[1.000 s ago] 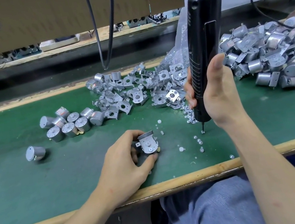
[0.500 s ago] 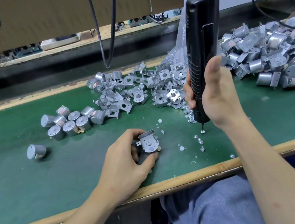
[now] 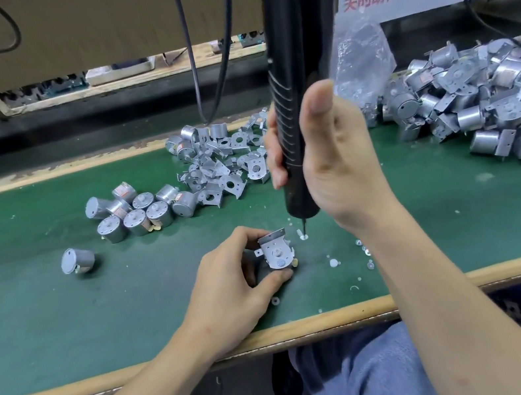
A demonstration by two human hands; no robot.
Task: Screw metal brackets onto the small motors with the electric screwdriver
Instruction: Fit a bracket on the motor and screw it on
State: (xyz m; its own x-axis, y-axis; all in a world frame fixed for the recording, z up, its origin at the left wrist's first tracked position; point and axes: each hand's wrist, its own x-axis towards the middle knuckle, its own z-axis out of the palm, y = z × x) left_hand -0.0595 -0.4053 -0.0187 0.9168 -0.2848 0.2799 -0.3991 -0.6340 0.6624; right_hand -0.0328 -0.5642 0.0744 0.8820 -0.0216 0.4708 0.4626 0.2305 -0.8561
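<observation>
Left hand [image 3: 230,289] fingers pinch round steel motor [image 3: 276,253]; right hand [image 3: 333,163] clasps ribbed black screwdriver [image 3: 294,93].

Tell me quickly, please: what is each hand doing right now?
Left hand: closed, holding the motor with bracket.
Right hand: closed, gripping the electric screwdriver.

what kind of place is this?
Probably a factory assembly bench: electric screwdriver in the right hand, bracketed motor in the left hand, heaps of loose brackets and motors on the green mat.
</observation>
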